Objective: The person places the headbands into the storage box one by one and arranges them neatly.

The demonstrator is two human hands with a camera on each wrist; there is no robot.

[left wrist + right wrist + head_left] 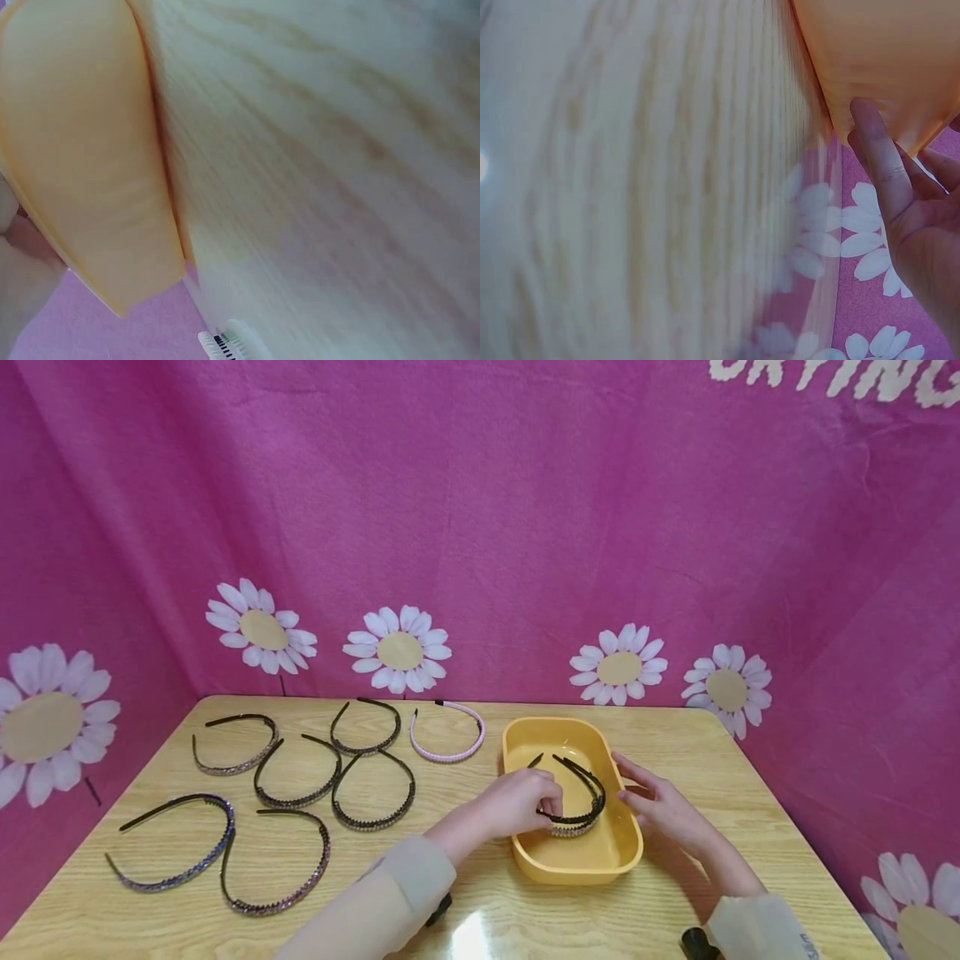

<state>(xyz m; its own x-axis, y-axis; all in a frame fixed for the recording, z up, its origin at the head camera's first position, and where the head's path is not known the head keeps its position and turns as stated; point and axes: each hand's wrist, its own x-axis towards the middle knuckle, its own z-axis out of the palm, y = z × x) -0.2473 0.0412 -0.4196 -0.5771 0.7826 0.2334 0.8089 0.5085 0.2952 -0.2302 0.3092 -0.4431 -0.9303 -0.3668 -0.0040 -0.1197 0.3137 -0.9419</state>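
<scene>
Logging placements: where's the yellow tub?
Head view: the yellow tub stands on the table right of centre, left hand inside, right hand at its right side.

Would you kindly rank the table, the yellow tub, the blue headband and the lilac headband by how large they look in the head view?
1. Table
2. Yellow tub
3. Blue headband
4. Lilac headband
The blue one lies nearer the camera, so true sizes are unsure.

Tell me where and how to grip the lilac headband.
Pinch the lilac headband at mid-curve, probably best from the near side: its arch bulges that way, while both free ends point toward the magenta curtain. A black headband lies close on its left, so avoid that side.
</scene>
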